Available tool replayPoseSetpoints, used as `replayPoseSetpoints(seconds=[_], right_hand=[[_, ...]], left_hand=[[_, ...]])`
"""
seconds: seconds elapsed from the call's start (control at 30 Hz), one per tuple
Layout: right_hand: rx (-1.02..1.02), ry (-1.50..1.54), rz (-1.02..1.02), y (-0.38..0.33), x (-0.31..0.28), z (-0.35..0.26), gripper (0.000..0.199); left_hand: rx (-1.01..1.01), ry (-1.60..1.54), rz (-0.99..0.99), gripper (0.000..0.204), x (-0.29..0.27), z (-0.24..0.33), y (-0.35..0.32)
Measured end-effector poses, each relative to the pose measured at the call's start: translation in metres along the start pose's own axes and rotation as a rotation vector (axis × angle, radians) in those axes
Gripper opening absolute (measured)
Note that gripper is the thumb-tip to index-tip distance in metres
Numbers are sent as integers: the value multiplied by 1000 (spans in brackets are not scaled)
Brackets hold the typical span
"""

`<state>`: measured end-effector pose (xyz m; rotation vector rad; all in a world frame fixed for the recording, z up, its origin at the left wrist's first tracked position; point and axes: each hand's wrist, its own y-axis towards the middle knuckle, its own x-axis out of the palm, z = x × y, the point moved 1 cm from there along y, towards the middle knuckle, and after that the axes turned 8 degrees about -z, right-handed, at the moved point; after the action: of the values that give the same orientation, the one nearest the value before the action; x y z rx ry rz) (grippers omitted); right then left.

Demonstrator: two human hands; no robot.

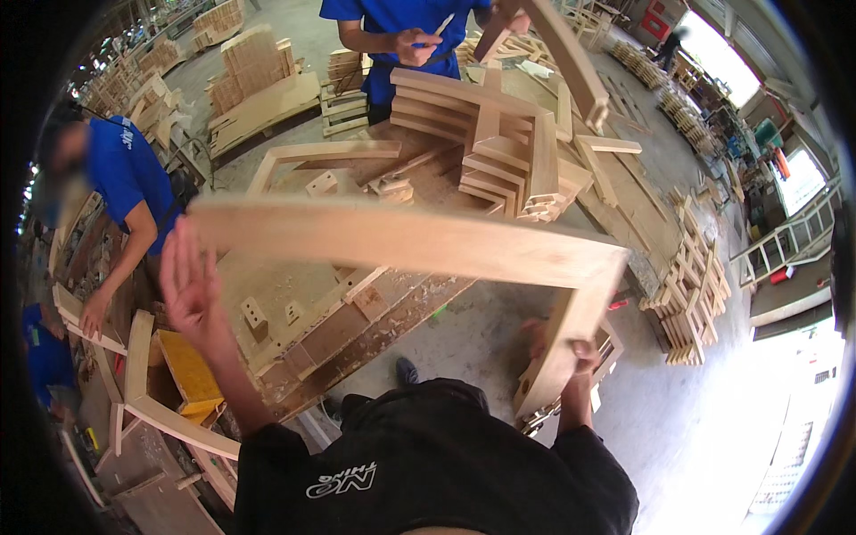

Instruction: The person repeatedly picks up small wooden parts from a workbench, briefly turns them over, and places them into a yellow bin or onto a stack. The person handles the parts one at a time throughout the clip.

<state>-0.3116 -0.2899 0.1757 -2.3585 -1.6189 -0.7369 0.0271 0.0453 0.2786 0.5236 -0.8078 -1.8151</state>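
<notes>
Raised in front of me is a pale L-shaped wooden frame piece (401,239), with a long, slightly curved arm and a shorter leg. My right hand (581,358) grips the short leg from its outer side. At the far left end of the long arm is my left hand (192,283), fingers stretched upward against or close to the wood; motion blur hides the exact contact. Below the piece stands a worn workbench (325,343), with small drilled wooden blocks (254,314) and wood chips on it.
Across the bench, a person in a blue shirt (392,53) handles another frame piece (571,67) beside stacked L-shaped frames (508,147). Another blue-shirted person (129,169) leans in at left, near a yellow box (189,370). More stacked frames (691,285) stand on the right floor.
</notes>
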Motion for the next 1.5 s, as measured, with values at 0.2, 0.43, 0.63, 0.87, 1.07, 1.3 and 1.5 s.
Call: replayPoseSetpoints(seconds=[0.2,0.43,0.63,0.87,1.07,1.3,1.5], right_hand=[[-568,-415,175,-5,3,-80,77],[-702,-800,276,-14,-10,-131,53],[-398,-1985,289,51,0,-146,57],[-243,-2281,-46,190,-64,-105,64],[-375,-2348,-51,261,-96,-84,71],[-162,-2237,31,323,-107,-81,84],[-70,-2184,179,340,-103,-74,87]], left_hand=[[24,305,-220,41,36,-13,-17],[-233,616,-314,23,-11,-22,-74],[-421,654,-109,18,-46,-20,-103],[-349,722,-154,15,-44,-14,-105],[-489,763,-61,16,-58,4,-130],[-636,689,87,19,-81,3,-171],[-630,687,77,19,-69,3,-174]])
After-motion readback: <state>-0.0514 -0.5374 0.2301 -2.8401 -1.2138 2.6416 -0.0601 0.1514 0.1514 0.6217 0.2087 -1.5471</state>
